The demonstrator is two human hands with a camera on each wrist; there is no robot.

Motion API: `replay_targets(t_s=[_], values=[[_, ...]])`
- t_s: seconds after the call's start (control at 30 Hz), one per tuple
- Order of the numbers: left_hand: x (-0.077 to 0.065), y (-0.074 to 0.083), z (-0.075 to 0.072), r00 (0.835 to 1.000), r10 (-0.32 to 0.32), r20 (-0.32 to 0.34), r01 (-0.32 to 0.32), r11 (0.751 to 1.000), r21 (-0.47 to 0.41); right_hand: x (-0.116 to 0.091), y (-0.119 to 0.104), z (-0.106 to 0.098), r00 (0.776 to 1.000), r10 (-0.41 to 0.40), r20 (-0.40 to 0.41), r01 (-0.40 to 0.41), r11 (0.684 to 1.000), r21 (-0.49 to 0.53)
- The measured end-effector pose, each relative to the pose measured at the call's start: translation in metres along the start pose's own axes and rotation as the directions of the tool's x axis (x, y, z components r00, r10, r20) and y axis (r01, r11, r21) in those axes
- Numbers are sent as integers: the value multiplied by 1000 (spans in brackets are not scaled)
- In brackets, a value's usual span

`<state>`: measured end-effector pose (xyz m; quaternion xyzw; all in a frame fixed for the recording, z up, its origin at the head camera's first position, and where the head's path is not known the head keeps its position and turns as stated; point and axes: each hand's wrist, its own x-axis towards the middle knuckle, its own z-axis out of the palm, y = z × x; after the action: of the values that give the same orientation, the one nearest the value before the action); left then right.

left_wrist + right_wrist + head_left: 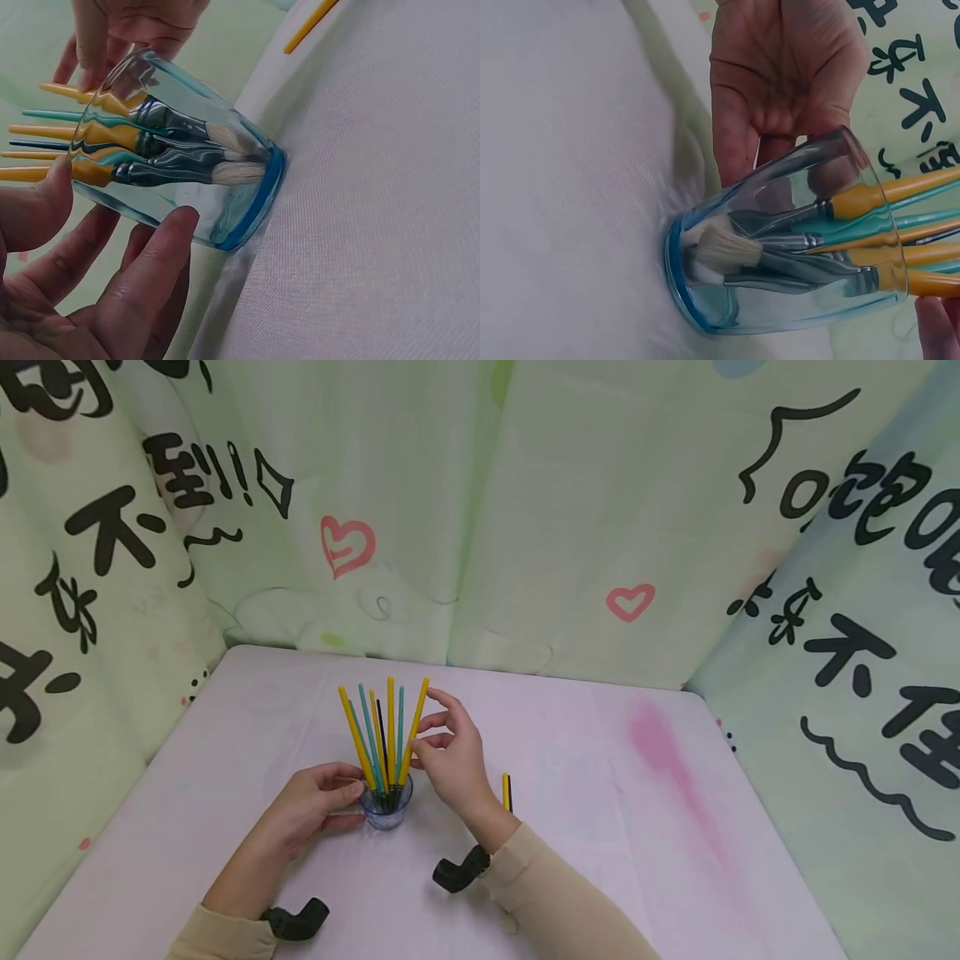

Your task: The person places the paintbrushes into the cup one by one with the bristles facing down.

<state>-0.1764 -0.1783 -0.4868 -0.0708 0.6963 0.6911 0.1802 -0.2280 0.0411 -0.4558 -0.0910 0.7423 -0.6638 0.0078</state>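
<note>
A clear glass tumbler [386, 820] with a blue base stands on the table, holding several paintbrushes [176, 150] bristles down. Their yellow, teal and dark handles fan out above the rim. My left hand [324, 797] holds the glass from the left, with the thumb at the rim and fingers along its side. On the other side, my right hand [453, 760] pinches the rightmost yellow paintbrush [416, 714] by its handle, and that brush's bristle end is still inside the glass. In the right wrist view, only fingertips [937, 330] of this hand show.
A yellow handle and a dark one [507, 789] lie on the table, partly hidden behind my right wrist. The pale cloth-covered table [600, 827] has a pink stain [663, 743] at right. Printed curtains [525, 527] enclose its back and sides.
</note>
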Motion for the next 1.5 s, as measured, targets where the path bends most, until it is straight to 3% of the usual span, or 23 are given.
replay_targets(t_s=[0.27, 0.57, 1.13, 1.5], values=[[1, 0, 0, 1000, 10, 2, -10, 1000, 18, 1, -2, -2, 998, 51, 42, -51, 999, 8], [0, 1, 3, 999, -20, -35, 21, 999, 25, -1, 3, -9, 992, 86, 87, -84, 996, -32], [0, -1, 2, 1000, -4, -21, 4, 1000, 6, -19, 10, -51, 978, 202, 55, -199, 978, -56], [0, -1, 2, 1000, 4, -18, -3, 1000, 9, -34, 17, -76, 968, 250, 19, -245, 961, -128]])
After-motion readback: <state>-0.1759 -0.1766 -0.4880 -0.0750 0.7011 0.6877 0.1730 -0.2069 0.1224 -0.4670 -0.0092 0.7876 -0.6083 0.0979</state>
